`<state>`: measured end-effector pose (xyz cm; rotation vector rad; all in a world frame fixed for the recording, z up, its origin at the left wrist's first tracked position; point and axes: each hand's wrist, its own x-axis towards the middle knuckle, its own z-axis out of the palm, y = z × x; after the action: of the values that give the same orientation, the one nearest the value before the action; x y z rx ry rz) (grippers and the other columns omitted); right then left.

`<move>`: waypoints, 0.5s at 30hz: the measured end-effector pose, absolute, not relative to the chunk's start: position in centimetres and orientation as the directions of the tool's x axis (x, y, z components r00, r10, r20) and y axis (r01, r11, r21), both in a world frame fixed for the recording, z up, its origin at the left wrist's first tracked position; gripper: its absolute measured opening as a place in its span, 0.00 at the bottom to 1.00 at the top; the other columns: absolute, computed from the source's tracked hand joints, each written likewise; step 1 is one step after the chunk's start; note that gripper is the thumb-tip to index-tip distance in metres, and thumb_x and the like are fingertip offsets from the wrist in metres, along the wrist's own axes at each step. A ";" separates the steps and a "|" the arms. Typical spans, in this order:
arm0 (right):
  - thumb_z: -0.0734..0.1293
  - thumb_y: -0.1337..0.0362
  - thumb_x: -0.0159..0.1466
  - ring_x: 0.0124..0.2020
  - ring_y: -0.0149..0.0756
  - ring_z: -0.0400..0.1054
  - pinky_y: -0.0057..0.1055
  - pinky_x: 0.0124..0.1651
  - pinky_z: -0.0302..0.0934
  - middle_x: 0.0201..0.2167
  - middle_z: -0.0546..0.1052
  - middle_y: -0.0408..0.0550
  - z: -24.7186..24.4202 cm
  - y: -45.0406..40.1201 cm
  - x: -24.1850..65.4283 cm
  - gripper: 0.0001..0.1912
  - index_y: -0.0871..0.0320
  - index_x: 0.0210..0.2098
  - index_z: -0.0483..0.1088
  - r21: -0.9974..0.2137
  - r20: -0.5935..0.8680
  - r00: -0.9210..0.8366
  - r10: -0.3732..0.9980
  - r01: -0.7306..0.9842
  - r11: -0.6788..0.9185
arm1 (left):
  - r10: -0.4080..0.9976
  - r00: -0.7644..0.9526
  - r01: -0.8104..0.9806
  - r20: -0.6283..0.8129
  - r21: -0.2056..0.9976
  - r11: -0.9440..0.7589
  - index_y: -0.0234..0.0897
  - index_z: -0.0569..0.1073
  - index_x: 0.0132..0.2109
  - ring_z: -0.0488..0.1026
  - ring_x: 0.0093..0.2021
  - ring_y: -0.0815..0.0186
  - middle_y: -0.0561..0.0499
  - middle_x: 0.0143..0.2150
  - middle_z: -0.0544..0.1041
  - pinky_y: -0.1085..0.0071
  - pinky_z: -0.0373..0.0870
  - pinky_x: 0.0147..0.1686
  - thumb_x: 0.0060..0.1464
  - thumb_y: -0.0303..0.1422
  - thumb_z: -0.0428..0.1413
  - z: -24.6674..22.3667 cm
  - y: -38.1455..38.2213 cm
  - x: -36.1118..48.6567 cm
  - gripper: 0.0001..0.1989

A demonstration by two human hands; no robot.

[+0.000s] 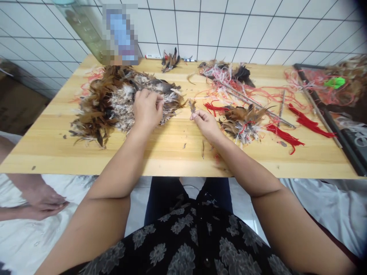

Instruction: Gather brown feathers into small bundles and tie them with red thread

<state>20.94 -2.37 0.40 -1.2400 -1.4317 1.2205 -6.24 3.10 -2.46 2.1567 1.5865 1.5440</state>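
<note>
While pinching a small feather tuft [192, 107] between thumb and forefinger of the right hand [207, 125], resting the left hand [147, 107] on a large feather pile [96, 93] with its fingers curled. Cannot tell whether gripping a feather there or only touching the heap. Holding the tuft over the bench [174, 162], between the pile on the left and a smaller feather bundle [245, 120] on the right. Brown and black feathers around the pile, with pale fluff in its middle. Just beside the right wrist, the bundle, bound with red thread; near it, 3 bunches of red string [311, 121]. Behind these, a tangle of pink and white strips [219, 78] and a stick [278, 117] lying slantwise. At the right end, a dark frame [328, 110] with more feathers and a bright green piece [335, 82]. Along the white tiled wall [186, 28], 2 markers [155, 57] with a feather clump [171, 61] between; farther left, a tilted-looking bottle [82, 28] beside a blurred-out object [122, 32]. At far left, past the bench edge, another person's hands [46, 196], together over pale cloth [23, 244].
</note>
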 end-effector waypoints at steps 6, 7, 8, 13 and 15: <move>0.70 0.71 0.77 0.33 0.34 0.55 0.34 0.44 0.49 0.25 0.62 0.35 1.1 -2.9 20.4 0.17 0.55 0.31 0.73 -0.992 -0.024 -0.133 0.991 0.127 -0.007 | 0.893 -0.031 0.898 0.449 0.406 -0.173 0.42 0.82 0.45 0.73 0.71 0.29 0.32 0.58 0.83 0.34 0.72 0.75 0.67 0.31 0.66 -1.1 2.5 -5.5 0.01; 0.70 0.72 0.78 0.33 0.34 0.55 0.34 0.44 0.49 0.25 0.62 0.35 1.2 -3.1 20.2 0.17 0.55 0.30 0.73 -0.992 -0.031 -0.135 0.990 0.126 -0.013 | 0.901 -0.018 0.911 0.432 0.378 -0.163 0.42 0.81 0.44 0.73 0.70 0.28 0.31 0.58 0.83 0.32 0.72 0.74 0.68 0.31 0.65 -0.9 2.5 -5.4 0.01; 0.70 0.72 0.78 0.32 0.34 0.54 0.35 0.43 0.49 0.25 0.62 0.35 1.3 -3.2 20.1 0.18 0.55 0.30 0.73 -0.992 -0.036 -0.132 0.991 0.126 -0.019 | 0.907 -0.008 0.920 0.420 0.358 -0.158 0.41 0.81 0.43 0.73 0.70 0.27 0.30 0.58 0.83 0.31 0.72 0.73 0.69 0.31 0.63 -0.7 2.5 -5.3 0.02; 0.70 0.71 0.75 0.32 0.34 0.55 0.35 0.42 0.48 0.24 0.65 0.35 0.9 -3.0 20.0 0.16 0.55 0.30 0.74 -0.993 -0.042 -0.101 0.994 0.114 -0.031 | 0.892 -0.027 0.924 0.450 0.353 -0.150 0.41 0.79 0.42 0.74 0.68 0.27 0.29 0.57 0.82 0.32 0.71 0.72 0.68 0.30 0.61 -0.3 1.9 -4.8 0.03; 0.71 0.69 0.74 0.32 0.35 0.55 0.35 0.42 0.48 0.23 0.64 0.35 0.5 -2.7 20.2 0.14 0.55 0.30 0.75 -0.995 -0.038 -0.082 0.996 0.099 -0.030 | 0.855 -0.049 0.912 0.517 0.372 -0.172 0.41 0.77 0.40 0.75 0.66 0.29 0.30 0.55 0.82 0.34 0.72 0.70 0.66 0.29 0.62 0.0 1.3 -4.5 0.04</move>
<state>20.18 -2.73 0.48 -1.2664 -1.3281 1.2484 -4.51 1.34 -0.04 2.2231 2.0737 1.0832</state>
